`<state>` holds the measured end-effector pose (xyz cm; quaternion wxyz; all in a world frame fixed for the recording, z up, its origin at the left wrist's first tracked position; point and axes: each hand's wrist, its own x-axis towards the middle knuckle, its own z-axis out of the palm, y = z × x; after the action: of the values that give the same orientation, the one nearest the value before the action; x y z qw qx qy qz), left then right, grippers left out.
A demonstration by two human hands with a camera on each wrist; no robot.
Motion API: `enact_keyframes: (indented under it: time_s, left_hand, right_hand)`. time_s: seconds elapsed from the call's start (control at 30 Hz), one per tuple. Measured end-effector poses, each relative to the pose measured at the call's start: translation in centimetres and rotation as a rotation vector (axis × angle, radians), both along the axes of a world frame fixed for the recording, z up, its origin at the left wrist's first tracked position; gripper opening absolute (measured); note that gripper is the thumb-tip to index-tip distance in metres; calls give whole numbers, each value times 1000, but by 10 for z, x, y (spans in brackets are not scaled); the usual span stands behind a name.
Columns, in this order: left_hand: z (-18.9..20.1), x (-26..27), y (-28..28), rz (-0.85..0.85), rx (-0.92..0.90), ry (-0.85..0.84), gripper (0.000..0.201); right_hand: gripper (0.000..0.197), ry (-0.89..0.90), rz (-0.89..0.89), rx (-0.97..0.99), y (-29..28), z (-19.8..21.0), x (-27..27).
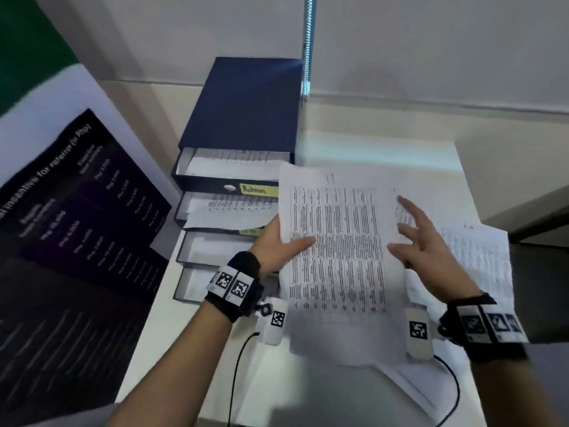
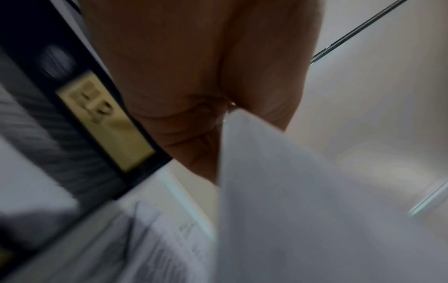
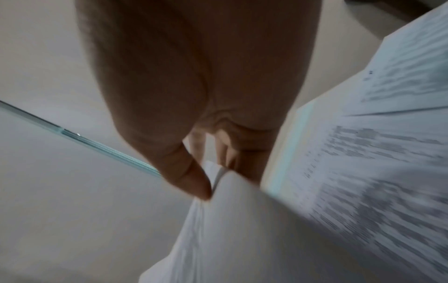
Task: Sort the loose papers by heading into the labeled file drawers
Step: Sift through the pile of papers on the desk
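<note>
A printed sheet (image 1: 338,248) covered in dense table text is held above the white table. My left hand (image 1: 286,241) grips its left edge, thumb on top and fingers underneath. My right hand (image 1: 403,232) is at the sheet's right edge with fingers spread and straight, thumb tip touching the paper. The blue drawer unit (image 1: 243,109) stands at the left with several drawers pulled out. Its top drawer carries a yellow "Admin" label (image 1: 258,190). The left wrist view shows the sheet (image 2: 315,210) beside a yellow label (image 2: 104,118). In the right wrist view my thumb (image 3: 194,183) presses the sheet (image 3: 242,239).
More loose printed papers (image 1: 480,260) lie on the table to the right, also seen in the right wrist view as a papers pile (image 3: 375,172). The upper two drawers hold sheets (image 1: 228,211). A dark poster (image 1: 77,211) leans at the left. A metal chain (image 1: 308,41) hangs behind the unit.
</note>
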<state>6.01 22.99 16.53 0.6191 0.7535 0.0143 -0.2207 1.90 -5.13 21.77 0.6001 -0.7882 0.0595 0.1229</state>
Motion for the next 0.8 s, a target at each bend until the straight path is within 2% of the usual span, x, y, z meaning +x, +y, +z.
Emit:
enact_keyframes:
  time_s: [0.1,0.2,0.27,0.33,0.4,0.47,0.57,0.63,0.73,0.8]
  left_hand:
    - [-22,-37,34,-114,109,66,59]
    - [-58,-80,68,-327,255,217,61]
    - [-73,-99,94,-331,287,296,65]
    - [-80,-110,120,-243,250,347,61]
    - [-87,-117,147,-150,157,433,66]
    - [-95,-120,174,-168,128,501,73]
    - [-126,-117,212,-207,183,596,77]
    - [-148,-111,233,-161,209,593,76]
    - [-125,-112,238,-84,247,586,66]
    - [-109,-111,240,-133,338,532,55]
  right_hand:
    - [46,82,280,-216,29,-22,-28]
    - [36,301,439,-230,58,-55,-57]
    - [34,429,500,-237,74,-79,-72]
    - [33,493,522,-234,93,-102,-81]
    - [36,533,523,-175,112,-120,-85]
    - [34,572,498,-81,136,-126,-86]
    - [34,610,471,-28,167,-136,-83]
    - [36,597,427,-21,183,-139,-78]
    - [36,554,253,-22,201,-140,-64]
    - [34,516,149,-27,209,-139,-55]
